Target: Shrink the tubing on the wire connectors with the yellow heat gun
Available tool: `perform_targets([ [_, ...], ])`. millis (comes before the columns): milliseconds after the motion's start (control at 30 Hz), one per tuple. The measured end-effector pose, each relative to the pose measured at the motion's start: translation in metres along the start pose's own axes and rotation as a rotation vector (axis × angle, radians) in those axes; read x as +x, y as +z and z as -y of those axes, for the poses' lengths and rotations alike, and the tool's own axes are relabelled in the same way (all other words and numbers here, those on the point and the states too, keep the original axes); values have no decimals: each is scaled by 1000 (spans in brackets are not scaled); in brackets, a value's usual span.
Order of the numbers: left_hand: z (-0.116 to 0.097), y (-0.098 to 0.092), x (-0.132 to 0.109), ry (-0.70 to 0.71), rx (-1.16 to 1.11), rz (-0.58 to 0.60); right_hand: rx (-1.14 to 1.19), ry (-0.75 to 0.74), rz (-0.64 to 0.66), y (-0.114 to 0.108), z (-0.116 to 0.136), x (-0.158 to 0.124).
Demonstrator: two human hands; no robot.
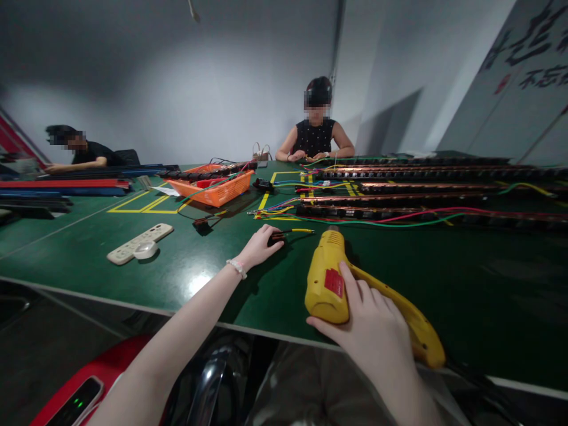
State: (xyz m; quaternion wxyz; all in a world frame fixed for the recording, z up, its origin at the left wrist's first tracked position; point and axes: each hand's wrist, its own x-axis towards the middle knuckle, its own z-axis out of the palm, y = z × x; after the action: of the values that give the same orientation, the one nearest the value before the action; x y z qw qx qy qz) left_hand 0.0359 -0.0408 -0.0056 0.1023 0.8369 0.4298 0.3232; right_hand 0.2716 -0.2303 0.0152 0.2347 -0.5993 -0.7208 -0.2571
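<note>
My right hand is wrapped round the rear body of a yellow heat gun with a red label. Its nozzle points away from me, toward the far side of the table. Left of the nozzle, my left hand is closed on a short dark and copper-coloured piece low over the table. A yellow wire runs out of that piece toward the heat gun's nozzle. My fingers partly hide the piece, and its exact kind cannot be made out.
Long black strips with copper bars and coloured wires lie across the far right. An orange basket stands beyond my left hand. A beige power strip lies at left. One person sits opposite, another far left.
</note>
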Motion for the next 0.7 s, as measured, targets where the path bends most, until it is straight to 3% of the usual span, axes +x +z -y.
perform_targets([
  [200,-1,0,-1,-1,8,-11,-22,45,56,0,24,0],
  [533,1,4,-1,0,-12,-6,132,-13,112,7,58,6],
  [633,-4,-4,-1,-40,3,-12,180,-43,88,7,62,6],
  [700,-9,-15,0,-81,-1,-91,203,-63,74,7,62,5],
])
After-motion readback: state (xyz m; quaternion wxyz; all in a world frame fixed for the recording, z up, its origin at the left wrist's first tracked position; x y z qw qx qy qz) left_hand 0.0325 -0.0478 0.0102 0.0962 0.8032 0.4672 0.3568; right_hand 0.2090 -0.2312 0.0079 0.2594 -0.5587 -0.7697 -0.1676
